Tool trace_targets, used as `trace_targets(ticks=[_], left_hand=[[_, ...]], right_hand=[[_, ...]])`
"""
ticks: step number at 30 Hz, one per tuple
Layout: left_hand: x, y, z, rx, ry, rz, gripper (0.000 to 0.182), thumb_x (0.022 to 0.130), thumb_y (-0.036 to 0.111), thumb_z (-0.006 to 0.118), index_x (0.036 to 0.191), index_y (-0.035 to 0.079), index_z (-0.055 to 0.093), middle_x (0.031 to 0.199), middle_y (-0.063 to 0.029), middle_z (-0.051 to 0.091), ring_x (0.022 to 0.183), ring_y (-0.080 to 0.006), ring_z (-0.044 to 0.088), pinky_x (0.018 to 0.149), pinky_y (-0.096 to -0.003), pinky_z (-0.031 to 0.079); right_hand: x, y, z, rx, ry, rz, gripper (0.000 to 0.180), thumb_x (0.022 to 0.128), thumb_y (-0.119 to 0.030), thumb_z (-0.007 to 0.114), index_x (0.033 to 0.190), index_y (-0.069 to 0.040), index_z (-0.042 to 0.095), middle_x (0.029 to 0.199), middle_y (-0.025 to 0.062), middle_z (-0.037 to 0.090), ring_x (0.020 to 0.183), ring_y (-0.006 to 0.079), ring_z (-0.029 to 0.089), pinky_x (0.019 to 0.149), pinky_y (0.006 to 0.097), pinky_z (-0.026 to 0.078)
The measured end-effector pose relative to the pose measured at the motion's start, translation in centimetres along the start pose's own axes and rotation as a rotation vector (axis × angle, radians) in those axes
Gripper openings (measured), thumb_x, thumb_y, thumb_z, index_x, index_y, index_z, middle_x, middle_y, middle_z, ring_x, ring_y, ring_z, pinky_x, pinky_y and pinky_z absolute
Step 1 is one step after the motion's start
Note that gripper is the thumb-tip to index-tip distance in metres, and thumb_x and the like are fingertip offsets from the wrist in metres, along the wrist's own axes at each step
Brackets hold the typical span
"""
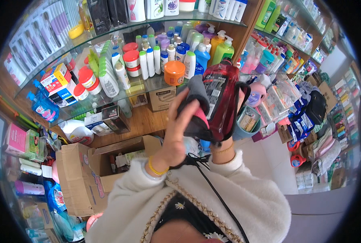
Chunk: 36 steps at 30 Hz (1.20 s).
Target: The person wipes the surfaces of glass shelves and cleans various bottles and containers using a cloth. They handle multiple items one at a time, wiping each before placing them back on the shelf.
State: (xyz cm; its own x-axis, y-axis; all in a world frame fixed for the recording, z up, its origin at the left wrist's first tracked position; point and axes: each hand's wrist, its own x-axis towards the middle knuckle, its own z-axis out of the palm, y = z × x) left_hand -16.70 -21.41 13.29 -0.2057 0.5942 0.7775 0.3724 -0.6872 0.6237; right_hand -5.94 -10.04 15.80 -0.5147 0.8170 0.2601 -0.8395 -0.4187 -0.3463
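Observation:
A dark red plastic bottle (228, 103) with a black cap and a black printed label is raised before my chest, tilted. My right hand (226, 146) supports it from behind and below, mostly hidden by the bottle, with fingers showing at its far side. My left hand (176, 136) holds a grey, black and pink cloth (198, 94) against the bottle's left side, fingers spread over the fabric. A black band (243, 88) loops by the bottle's right edge; whether it belongs to the cloth cannot be told.
Glass shelves (144, 91) ahead carry several bottles, jars and boxes, including an orange jar (174, 73) near the edge. An open cardboard box (77, 179) stands at lower left. Right of the bottle are a blue-grey bin (249, 129) and a pink jug (256, 94).

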Motion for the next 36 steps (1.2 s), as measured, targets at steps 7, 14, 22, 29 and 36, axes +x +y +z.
trace_targets(ticks=[7, 14, 22, 29, 36], left_hand=[[-2.3, 0.0, 2.0, 0.429, 0.359, 0.316, 0.048, 0.086, 0.057, 0.041, 0.103, 0.015, 0.057, 0.114, -0.0205, 0.046, 0.105, -0.0390, 0.046, 0.090, -0.0469, 0.038], [-4.1, -4.7, 2.2, 0.266, 0.477, 0.330, 0.047, 0.065, 0.012, 0.077, 0.102, 0.019, 0.049, 0.108, -0.0095, 0.044, 0.098, -0.0299, 0.050, 0.084, -0.0373, 0.043], [-4.7, -8.8, -1.8, 0.392, 0.146, -0.305, 0.043, 0.077, 0.007, 0.060, 0.118, 0.000, 0.045, 0.113, -0.0154, 0.052, 0.102, -0.0284, 0.053, 0.089, -0.0367, 0.041], [-3.5, -3.9, -3.5, -0.020, 0.417, -0.387, 0.056, 0.072, 0.014, 0.064, 0.122, 0.000, 0.042, 0.122, -0.0161, 0.044, 0.113, -0.0283, 0.044, 0.095, -0.0371, 0.035], [-2.5, -0.4, -0.8, 0.226, -0.113, -0.256, 0.093, 0.058, 0.012, 0.073, 0.135, -0.001, 0.023, 0.130, -0.0218, 0.036, 0.121, -0.0343, 0.038, 0.101, -0.0398, 0.030]], right_hand=[[-1.8, 2.5, 0.0, -0.030, -0.070, -0.117, 0.065, 0.081, -0.047, 0.051, 0.126, -0.001, 0.042, 0.113, 0.0149, 0.055, 0.097, 0.0289, 0.056, 0.088, 0.0404, 0.045], [-4.7, 2.5, -4.1, -0.887, -0.036, -0.190, 0.068, 0.076, -0.042, 0.059, 0.128, -0.001, 0.040, 0.117, 0.0137, 0.053, 0.102, 0.0272, 0.054, 0.091, 0.0389, 0.043], [-5.3, 1.5, -6.3, -1.103, -0.117, -0.151, 0.075, 0.070, -0.035, 0.069, 0.130, -0.002, 0.037, 0.121, 0.0123, 0.050, 0.106, 0.0253, 0.051, 0.094, 0.0372, 0.041], [-1.9, 1.8, -5.7, -0.703, 0.010, -0.124, 0.084, 0.065, -0.029, 0.077, 0.131, -0.002, 0.035, 0.125, 0.0110, 0.047, 0.111, 0.0236, 0.048, 0.097, 0.0357, 0.038], [-1.6, 3.5, -4.6, -0.694, -0.016, -0.127, 0.081, 0.065, -0.024, 0.076, 0.130, -0.001, 0.035, 0.126, 0.0122, 0.046, 0.112, 0.0221, 0.047, 0.098, 0.0367, 0.037]])
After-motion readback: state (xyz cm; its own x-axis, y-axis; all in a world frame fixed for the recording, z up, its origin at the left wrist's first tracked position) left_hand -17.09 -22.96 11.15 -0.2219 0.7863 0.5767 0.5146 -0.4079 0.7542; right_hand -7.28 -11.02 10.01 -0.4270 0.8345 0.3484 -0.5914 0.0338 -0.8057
